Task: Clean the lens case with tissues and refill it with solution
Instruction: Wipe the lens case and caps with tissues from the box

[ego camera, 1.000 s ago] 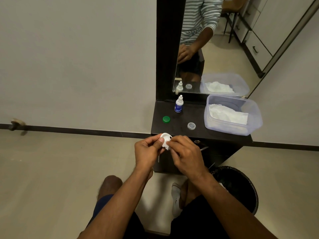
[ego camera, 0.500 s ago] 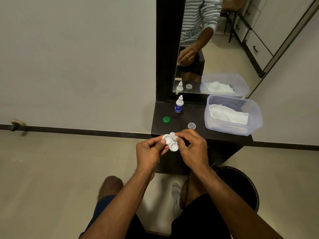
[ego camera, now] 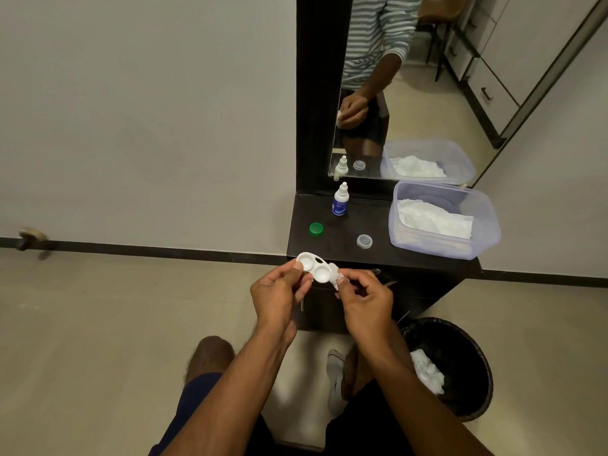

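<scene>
black bin (ego camera: 460, 350), mirror (ego camera: 411, 93), dark shelf (ego camera: 332, 248)

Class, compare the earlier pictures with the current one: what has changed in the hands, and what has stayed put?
The right hand has drawn its tissue off the lens case toward the right, baring both wells. The left hand still holds the case. The bottle, green cap, clear cap and tub stayed put.

the lens case (ego camera: 314, 268) is white, the loose cap (ego camera: 316, 229) green. the bottle (ego camera: 340, 200) is white with a blue label. white tissues (ego camera: 434, 218) fill a clear tub (ego camera: 487, 225). dark brown shelf (ego camera: 335, 248), black bin (ego camera: 467, 350), striped shirt (ego camera: 375, 31) in the mirror.
</scene>
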